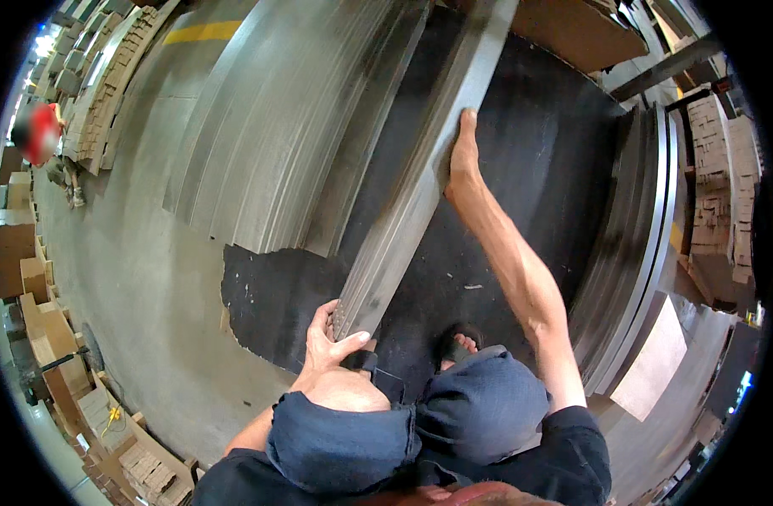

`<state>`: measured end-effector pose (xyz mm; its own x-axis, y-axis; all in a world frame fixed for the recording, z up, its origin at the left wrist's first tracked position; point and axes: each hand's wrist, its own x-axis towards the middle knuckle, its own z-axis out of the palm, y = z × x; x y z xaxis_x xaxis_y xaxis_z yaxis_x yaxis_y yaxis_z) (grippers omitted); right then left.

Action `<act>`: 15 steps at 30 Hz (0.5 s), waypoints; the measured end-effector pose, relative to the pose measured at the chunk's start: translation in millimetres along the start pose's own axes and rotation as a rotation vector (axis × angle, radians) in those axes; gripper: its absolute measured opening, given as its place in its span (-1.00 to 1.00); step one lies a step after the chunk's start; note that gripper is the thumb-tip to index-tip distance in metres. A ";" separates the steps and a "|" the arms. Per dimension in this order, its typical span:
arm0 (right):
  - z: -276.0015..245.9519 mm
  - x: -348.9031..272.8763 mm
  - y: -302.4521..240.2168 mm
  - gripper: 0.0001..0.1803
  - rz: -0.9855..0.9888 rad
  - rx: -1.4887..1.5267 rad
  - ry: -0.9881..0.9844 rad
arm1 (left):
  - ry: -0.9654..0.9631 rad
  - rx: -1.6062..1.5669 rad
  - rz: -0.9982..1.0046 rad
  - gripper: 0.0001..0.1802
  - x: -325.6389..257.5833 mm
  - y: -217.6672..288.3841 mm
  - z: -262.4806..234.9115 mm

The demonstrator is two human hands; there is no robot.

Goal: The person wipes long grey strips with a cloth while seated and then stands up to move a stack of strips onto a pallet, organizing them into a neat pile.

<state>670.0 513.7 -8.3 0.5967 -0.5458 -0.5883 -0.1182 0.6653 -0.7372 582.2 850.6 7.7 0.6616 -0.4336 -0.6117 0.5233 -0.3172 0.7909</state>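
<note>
On a black mat [521, 169] over the warehouse floor, the left hand [329, 337] grips the near end of a long, stiff, probably heavy metal strip [420, 169], while the right hand [464, 156] clasps its edge farther up.

Two hands: left hand [327, 337] on near end of one long metal bundle [420, 177], right hand [464, 156] further up its edge. One bundle held; strips in it too many and too thin to count. Two metal stacks on the floor: left stack [268, 126], right stack [635, 244], sheets in each uncountable. One black mat [538, 160]. One sandalled foot [461, 343] visible, two knees in blue shorts [479, 405]. One other person [37, 135] far left, blurred. Cardboard boxes [32, 287] along left edge, many, count unclear. One pale board [656, 358] at right.
</note>
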 end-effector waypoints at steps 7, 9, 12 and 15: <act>68.6 77.8 -29.7 -0.14 -0.021 -0.073 -0.103 | -0.014 -0.376 0.021 -0.27 35.8 29.2 2.2; 76.3 95.6 -29.7 -0.17 -0.044 -0.135 -0.088 | -0.028 -0.420 -0.027 -0.28 43.7 38.0 -0.1; 81.5 131.4 -23.4 -0.11 -0.030 -0.201 -0.034 | -0.042 -0.453 -0.055 -0.35 56.1 50.2 -1.4; 83.6 164.5 -12.5 -0.05 -0.150 -0.424 0.052 | 0.001 -0.581 -0.093 -0.44 65.0 49.8 -5.4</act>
<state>836.0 458.2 -68.0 0.5925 -0.6523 -0.4728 -0.3547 0.3157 -0.8800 654.2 811.1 7.2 0.5996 -0.4249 -0.6782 0.7872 0.1605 0.5954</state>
